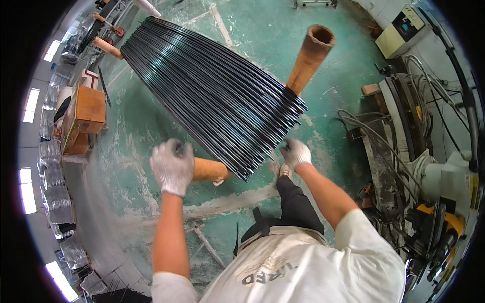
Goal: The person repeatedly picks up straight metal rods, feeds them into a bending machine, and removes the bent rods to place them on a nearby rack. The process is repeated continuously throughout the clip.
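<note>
A wide bundle of long, thin black rods or tubes (207,91) slants from the far left toward me, its uneven near ends just ahead of my body. Brown cardboard-like tubes stand at its sides: one upright tube (308,60) at the right, another tube (208,170) at the near left. My left hand (173,167), in a whitish knit glove, is over the outer end of the near-left tube, thumb and forefinger apart; contact is unclear. Beside the near rod ends, my right hand (297,152) is gloved too, its fingers loosely bent and apart, with nothing visible in them.
Cardboard boxes (90,113) stand at the left, near silvery wrapped bundles (58,204). On the right are a machine (449,182), loose cables (374,134) and a cream cabinet (399,33). The green floor (131,192) is worn, with a metal frame (209,247) beside me.
</note>
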Demonstrator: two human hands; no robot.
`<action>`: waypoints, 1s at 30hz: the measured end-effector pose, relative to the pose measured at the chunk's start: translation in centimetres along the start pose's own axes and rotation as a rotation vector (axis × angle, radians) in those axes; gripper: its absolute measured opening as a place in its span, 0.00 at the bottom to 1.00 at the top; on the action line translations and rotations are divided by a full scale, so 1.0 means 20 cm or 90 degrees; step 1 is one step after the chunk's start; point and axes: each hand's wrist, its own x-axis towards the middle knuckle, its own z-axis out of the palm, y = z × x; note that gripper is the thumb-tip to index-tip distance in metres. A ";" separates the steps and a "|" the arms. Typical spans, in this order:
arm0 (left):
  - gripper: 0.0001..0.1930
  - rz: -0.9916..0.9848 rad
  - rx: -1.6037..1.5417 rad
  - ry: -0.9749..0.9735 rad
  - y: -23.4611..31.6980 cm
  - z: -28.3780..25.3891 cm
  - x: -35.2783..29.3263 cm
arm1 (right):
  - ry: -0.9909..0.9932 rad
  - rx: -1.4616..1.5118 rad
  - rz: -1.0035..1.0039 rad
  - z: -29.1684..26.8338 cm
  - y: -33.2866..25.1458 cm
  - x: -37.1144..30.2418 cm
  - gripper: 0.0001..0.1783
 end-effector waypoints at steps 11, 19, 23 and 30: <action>0.09 -0.045 -0.058 -0.012 0.04 0.01 0.13 | -0.016 -0.354 -0.078 0.12 -0.54 1.69 0.16; 0.11 -0.023 -0.020 -0.017 0.03 0.02 0.17 | -0.281 -0.497 -0.054 0.04 -0.61 1.47 0.17; 0.12 -0.027 -0.025 -0.011 0.04 0.02 0.17 | -0.203 -0.408 -0.025 0.11 -0.47 1.03 0.39; 0.11 -0.001 0.006 -0.018 0.05 0.03 0.15 | -0.044 -0.296 0.099 0.23 -0.68 1.03 0.68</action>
